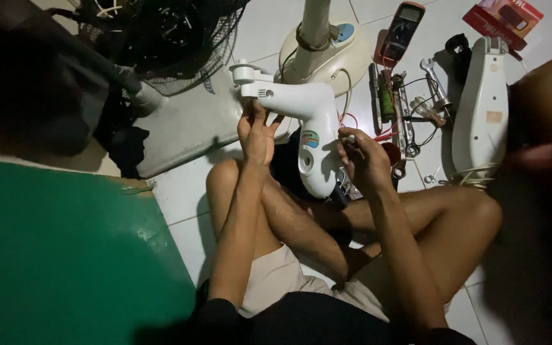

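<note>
We see a white fan housing [311, 131] held above the crossed legs of a seated person, between the two hands: its neck end points up and left, its rounded end hangs down toward the lap. The shell is smooth white plastic, curved like an elbow, with a round knob at the top end, a small vent slot near it, a coloured sticker and a circular opening on the lower part. The left hand [257, 134] is closed around the upper neck from below, fingers wrapped on the shell. The right hand [364, 160] rests against the housing's right edge, fingers curled; we cannot tell whether it pinches anything. A multimeter [402, 29] and wrench [434, 80] lie on the tiled floor [186, 198] beyond
</note>
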